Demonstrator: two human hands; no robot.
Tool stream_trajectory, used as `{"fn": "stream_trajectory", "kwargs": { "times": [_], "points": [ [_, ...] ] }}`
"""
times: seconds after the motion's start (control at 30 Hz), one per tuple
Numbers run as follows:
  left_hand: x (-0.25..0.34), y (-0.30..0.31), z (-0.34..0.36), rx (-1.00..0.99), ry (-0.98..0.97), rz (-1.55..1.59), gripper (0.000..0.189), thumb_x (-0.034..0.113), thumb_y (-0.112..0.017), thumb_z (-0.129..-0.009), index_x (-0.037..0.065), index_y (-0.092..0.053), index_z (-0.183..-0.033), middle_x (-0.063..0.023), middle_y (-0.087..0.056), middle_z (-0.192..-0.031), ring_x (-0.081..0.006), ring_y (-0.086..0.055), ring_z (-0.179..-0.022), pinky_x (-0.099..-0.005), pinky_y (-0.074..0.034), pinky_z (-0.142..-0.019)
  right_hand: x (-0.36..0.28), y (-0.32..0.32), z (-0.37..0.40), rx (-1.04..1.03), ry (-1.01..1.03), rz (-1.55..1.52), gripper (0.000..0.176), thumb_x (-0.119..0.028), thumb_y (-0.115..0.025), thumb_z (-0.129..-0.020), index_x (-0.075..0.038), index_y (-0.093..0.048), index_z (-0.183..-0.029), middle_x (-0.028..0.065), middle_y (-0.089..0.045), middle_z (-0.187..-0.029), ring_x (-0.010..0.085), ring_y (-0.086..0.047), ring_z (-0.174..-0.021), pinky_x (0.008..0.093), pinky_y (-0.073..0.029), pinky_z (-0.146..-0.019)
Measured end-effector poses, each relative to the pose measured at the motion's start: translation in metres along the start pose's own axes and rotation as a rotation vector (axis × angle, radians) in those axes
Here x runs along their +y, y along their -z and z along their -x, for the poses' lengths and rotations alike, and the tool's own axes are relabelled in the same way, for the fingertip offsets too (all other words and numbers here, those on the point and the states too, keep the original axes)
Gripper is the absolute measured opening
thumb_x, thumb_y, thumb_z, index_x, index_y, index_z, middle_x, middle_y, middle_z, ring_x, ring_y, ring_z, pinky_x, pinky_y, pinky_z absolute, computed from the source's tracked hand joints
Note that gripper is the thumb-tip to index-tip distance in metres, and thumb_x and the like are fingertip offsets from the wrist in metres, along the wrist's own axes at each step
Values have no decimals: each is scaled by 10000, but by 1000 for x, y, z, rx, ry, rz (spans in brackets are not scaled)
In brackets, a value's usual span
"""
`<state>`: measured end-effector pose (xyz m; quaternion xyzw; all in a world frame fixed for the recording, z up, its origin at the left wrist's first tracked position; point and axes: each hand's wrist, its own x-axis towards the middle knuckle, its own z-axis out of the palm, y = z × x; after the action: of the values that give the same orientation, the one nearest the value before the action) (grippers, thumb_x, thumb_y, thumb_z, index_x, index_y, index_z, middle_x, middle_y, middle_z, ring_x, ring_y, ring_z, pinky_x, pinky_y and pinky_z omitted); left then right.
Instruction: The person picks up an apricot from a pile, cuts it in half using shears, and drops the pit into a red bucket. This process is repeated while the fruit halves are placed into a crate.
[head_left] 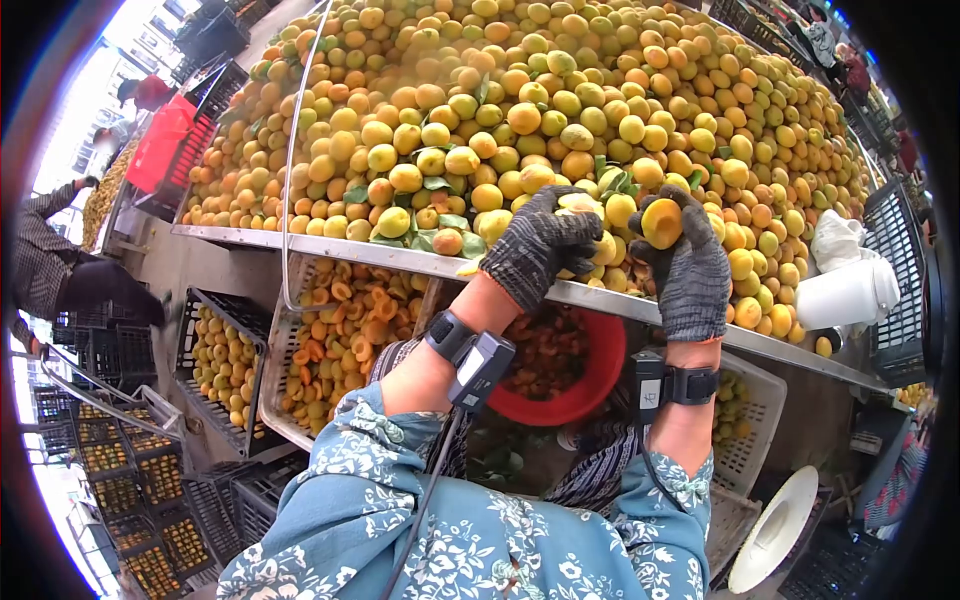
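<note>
A large heap of yellow-orange apricots (530,118) with some green leaves covers the metal-edged table (420,262) in front of me. My right hand (690,265), in a dark grey knitted glove, is closed on an apricot half (662,223), its smooth cut face turned towards me. Beside it, my left hand (545,245), gloved alike, curls its fingers at the heap's front edge. A pale yellow apricot piece (579,204) shows at its fingertips, partly hidden by the fingers. Both hands are above the table's front rim, a short gap apart.
Below the rim stand a crate of apricot halves (345,335) and a red tub (610,365) with dark orange pieces inside. A black crate of whole apricots (220,365) is at left. A white bucket (848,294) lies at right. Another person (75,250) works at far left.
</note>
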<state>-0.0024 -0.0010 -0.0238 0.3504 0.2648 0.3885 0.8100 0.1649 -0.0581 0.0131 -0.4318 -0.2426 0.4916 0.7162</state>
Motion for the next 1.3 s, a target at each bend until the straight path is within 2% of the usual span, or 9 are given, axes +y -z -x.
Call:
{"fn": "stream_trajectory", "kwargs": {
  "times": [0.13,0.33,0.4,0.47,0.6,0.7,1.0,1.07,1.3],
  "points": [
    [-6,2,-7,70,60,178,313,302,-623,-872,66,-548,-1062,-64,-622,-874,-213,-640,-729,-345,-548,-582,0,2,2,-128,110,147,253,-143,-538,-894,-26,-583,-1115,92,-638,-1015,203,-619,-957,309,-517,-801],
    [-10,5,-18,52,165,663,312,357,-542,-923,73,-571,-1048,-86,-649,-918,-235,-643,-770,-393,-554,-603,25,-43,15,-380,939,1187,329,-71,-691,-746,-98,-633,-1069,113,-644,-1018,276,-586,-1038,358,-449,-910],
    [-4,-4,-14,171,-141,331,306,350,-565,-910,76,-574,-1046,-99,-647,-909,-231,-640,-739,-388,-547,-594,25,-42,14,-365,854,1109,334,-96,-706,-750,-112,-639,-1076,98,-647,-1041,268,-572,-1085,361,-445,-919],
    [17,0,-5,116,146,578,291,326,-576,-904,77,-563,-1054,-110,-634,-872,-227,-634,-716,-361,-539,-579,17,-31,6,-103,532,712,280,-102,-672,-796,-124,-640,-1074,96,-660,-1004,311,-595,-1029,386,-457,-889],
    [26,-1,0,-20,-19,210,297,222,-612,-875,64,-521,-1110,-92,-580,-848,-206,-621,-717,-309,-536,-578,-16,68,-30,319,288,1521,258,-332,-588,-863,-136,-629,-1027,142,-664,-954,332,-628,-874,416,-475,-784],
    [24,3,-7,-54,-68,174,380,177,-637,-848,44,-499,-1177,-64,-555,-938,-182,-615,-744,-312,-540,-590,-16,69,-29,262,81,1736,367,-397,-589,-847,-94,-617,-1052,141,-663,-961,308,-627,-902,398,-471,-785],
    [60,88,50,143,-109,-146,439,146,-684,-772,47,-521,-1167,-111,-614,-950,-219,-623,-829,-309,-521,-714,11,92,-67,101,229,2075,374,-368,-530,-882,-65,-619,-1081,164,-642,-1018,357,-597,-937,422,-460,-840],
    [75,110,82,240,-125,-248,465,138,-707,-751,52,-522,-1169,-105,-611,-954,-210,-621,-832,-302,-524,-713,6,100,-71,190,145,1582,400,-366,-568,-881,-54,-627,-1124,152,-647,-1040,291,-610,-950,356,-449,-849],
    [122,127,124,351,-266,-556,561,110,-784,-677,70,-527,-1174,-85,-602,-971,-176,-613,-842,-281,-536,-708,4,82,-65,232,234,1295,331,-266,-598,-880,-14,-617,-1095,73,-632,-865,169,-582,-754,279,-448,-673]
  ]
}}
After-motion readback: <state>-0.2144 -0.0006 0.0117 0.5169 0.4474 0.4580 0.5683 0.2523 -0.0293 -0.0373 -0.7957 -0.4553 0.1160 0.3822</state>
